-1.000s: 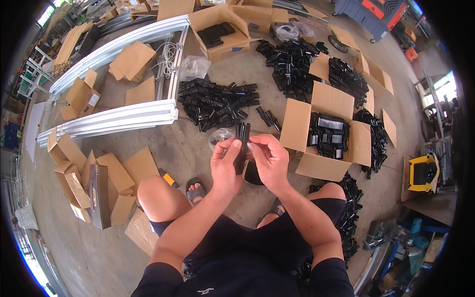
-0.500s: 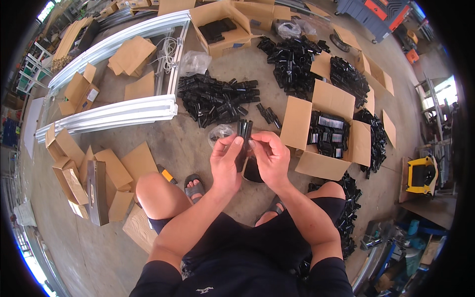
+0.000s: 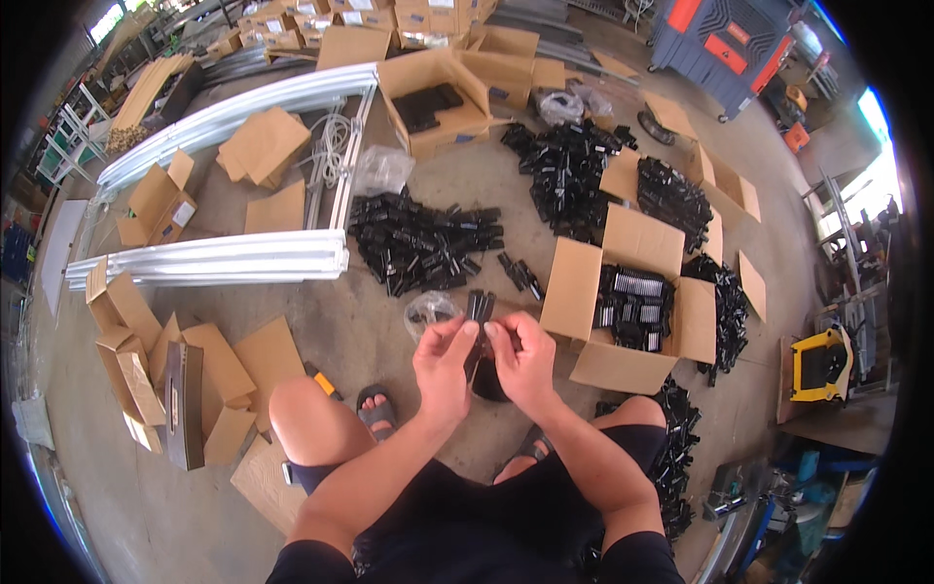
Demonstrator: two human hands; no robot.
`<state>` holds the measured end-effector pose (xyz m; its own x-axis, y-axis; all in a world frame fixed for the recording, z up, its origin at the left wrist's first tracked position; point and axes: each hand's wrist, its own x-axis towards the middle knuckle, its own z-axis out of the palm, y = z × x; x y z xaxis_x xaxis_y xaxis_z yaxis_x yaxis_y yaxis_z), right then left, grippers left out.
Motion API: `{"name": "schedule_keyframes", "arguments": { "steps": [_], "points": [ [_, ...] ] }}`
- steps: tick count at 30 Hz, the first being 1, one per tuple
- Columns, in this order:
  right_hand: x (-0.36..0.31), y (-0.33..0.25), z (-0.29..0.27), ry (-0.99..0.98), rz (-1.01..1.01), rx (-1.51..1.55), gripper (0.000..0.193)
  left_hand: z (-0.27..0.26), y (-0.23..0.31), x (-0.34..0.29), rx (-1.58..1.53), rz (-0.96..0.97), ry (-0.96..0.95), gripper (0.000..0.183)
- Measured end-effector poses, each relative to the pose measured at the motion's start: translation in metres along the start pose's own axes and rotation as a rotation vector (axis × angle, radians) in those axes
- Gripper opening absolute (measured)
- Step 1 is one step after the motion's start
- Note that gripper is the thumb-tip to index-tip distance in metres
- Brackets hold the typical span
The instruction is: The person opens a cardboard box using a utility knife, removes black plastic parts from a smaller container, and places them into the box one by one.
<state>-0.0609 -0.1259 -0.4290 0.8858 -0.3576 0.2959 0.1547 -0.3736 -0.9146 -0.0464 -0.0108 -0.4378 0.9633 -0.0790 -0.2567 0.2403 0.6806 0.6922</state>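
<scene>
Between my two hands, in front of my knees, a small black slotted part point(image 3: 480, 305) stands upright. My left hand point(image 3: 444, 368) pinches it from the left with thumb and bent fingers. My right hand point(image 3: 522, 362) closes on its right side, thumb against it. The lower end of the part is hidden by my hands. Below and behind them shows a dark round-edged thing point(image 3: 489, 383), mostly covered. Just beyond lie a clear plastic bag point(image 3: 430, 313) and a couple of loose black parts point(image 3: 520, 275). An open cardboard box point(image 3: 623, 368) holding black parts stands to the right.
Piles of black parts point(image 3: 413, 238) lie ahead, with another pile point(image 3: 569, 180) farther right. White metal profiles point(image 3: 209, 261) lie at the left, near folded cardboard point(image 3: 229, 365). A yellow-handled tool point(image 3: 324, 383) rests by my left foot. A grey-orange machine point(image 3: 725, 49) stands far right.
The view has tipped upward, so the scene sits lower in the picture. Both hands keep their pinch on the black part, with the right thumb now pointing up along it.
</scene>
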Motion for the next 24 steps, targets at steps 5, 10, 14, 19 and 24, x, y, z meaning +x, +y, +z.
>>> {"name": "schedule_keyframes", "arguments": {
  "steps": [5, 10, 14, 19, 24],
  "points": [
    [0.005, -0.004, -0.005, 0.012, -0.091, -0.162, 0.031, 0.004, -0.005, -0.002, -0.021, -0.005, 0.001, 0.008],
    [0.014, 0.006, -0.007, -0.064, -0.243, -0.352, 0.033, 0.000, -0.003, 0.001, -0.042, -0.021, 0.009, 0.009],
    [0.018, -0.008, -0.013, -0.154, -0.251, -0.284, 0.017, -0.004, 0.003, 0.009, -0.059, -0.005, 0.006, 0.011],
    [0.012, -0.003, -0.012, -0.183, -0.234, -0.215, 0.015, 0.004, 0.004, 0.004, -0.046, -0.001, 0.030, 0.010],
    [0.009, 0.003, -0.013, -0.155, -0.230, -0.251, 0.018, 0.002, 0.000, 0.002, -0.037, -0.019, -0.037, 0.009]
  ]
}}
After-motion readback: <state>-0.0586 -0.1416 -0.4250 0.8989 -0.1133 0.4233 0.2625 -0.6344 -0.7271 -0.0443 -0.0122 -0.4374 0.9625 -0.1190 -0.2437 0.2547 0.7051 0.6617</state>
